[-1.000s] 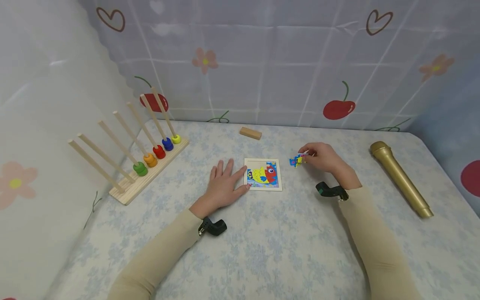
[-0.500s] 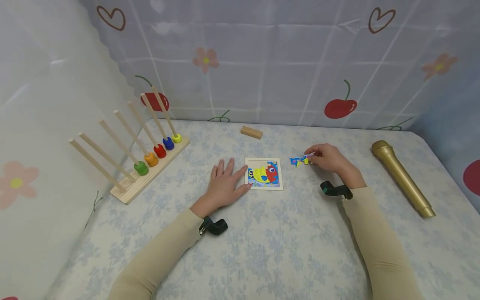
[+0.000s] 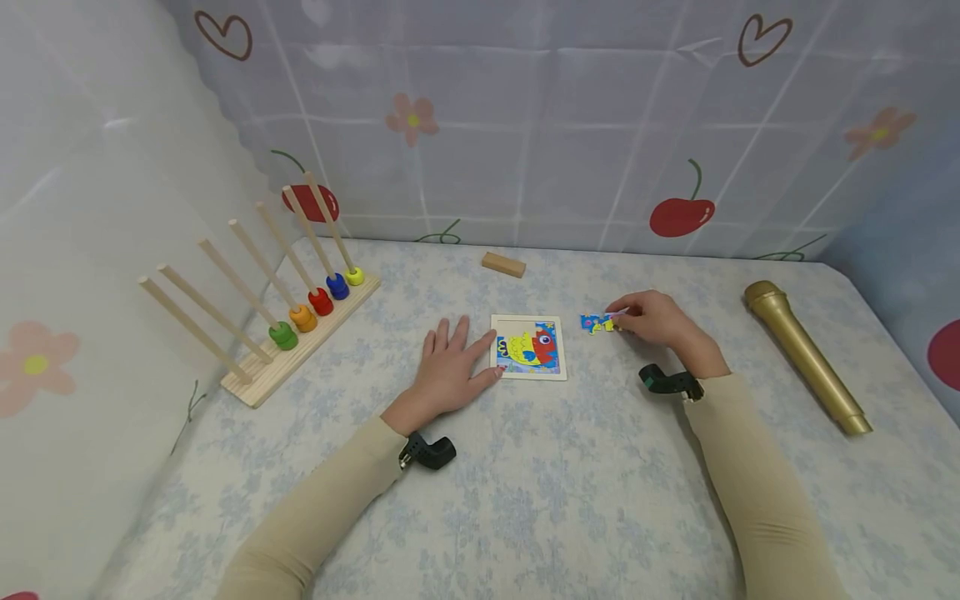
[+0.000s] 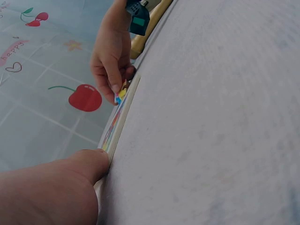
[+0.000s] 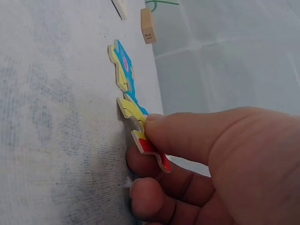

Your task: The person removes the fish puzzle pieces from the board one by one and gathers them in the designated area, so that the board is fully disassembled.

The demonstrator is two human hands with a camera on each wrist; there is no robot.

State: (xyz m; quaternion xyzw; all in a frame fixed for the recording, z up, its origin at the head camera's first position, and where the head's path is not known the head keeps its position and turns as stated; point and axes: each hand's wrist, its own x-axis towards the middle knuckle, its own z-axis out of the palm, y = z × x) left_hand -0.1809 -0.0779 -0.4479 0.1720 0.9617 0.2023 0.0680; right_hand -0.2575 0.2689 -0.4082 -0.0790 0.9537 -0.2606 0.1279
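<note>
My left hand (image 3: 450, 373) lies spread on the tablecloth, its index fingertip and thumb touching the left edge of a wooden puzzle tray (image 3: 564, 367). A partly filled picture of a yellow, red and blue fish (image 3: 528, 346) shows in the tray, with bare wood along its upper part. To the right of it, my right hand (image 3: 651, 318) pinches a puzzle piece (image 5: 135, 112) coloured yellow, blue and red. That piece is slightly tilted in the right wrist view. Its far end meets or nearly meets another puzzle piece (image 5: 123, 63), blue and yellow with a pink spot, lying on the cloth.
At the left stands a wooden peg rack (image 3: 315, 337) with coloured beads on several upright pegs. A small wooden block (image 3: 503, 265) numbered 21 lies behind the tray. A gold microphone (image 3: 806, 354) lies at the right. A patterned curtain (image 3: 555, 142) hangs behind the table.
My right hand has shifted slightly right and lowered its puzzle piece, which now lines up end to end with the other piece. The left hand has stayed at the tray.
</note>
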